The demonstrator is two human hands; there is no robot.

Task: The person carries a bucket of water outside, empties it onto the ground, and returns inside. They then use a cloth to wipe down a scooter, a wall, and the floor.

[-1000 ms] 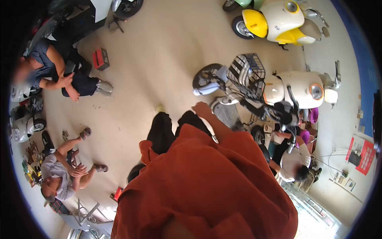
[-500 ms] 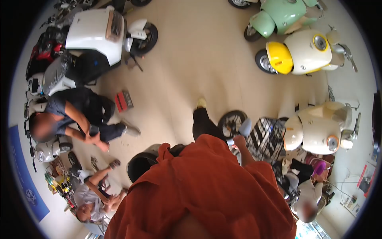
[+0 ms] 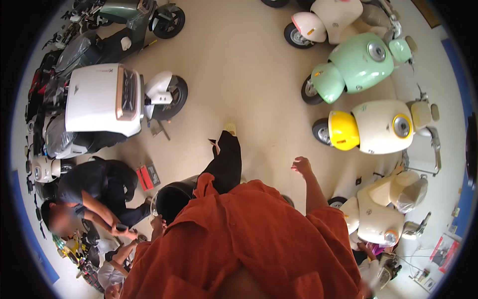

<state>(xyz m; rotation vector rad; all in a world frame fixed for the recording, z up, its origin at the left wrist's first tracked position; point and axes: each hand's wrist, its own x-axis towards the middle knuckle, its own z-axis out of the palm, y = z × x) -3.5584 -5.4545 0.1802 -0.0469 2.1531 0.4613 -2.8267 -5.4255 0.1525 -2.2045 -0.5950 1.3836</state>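
At my left side hangs a black bucket, its dark mouth facing up. My left hand is closed at the bucket's edge, where a thin curved handle shows; the sleeve hides part of the hand. Out over the floor on the right swings my right hand, its fingers loosely curled in and nothing visible in them. One foot in a pale shoe is stretched forward on the floor.
A white scooter and a red box lie left, near a crouching person holding a phone. Mint-green, yellow-and-cream and cream scooters line the right. Other people sit behind at both sides.
I have walked forward, so scooters and people have slid back in view. My right hand has swung forward. The black-and-white patterned thing and loose wheel at right have passed out of sight.
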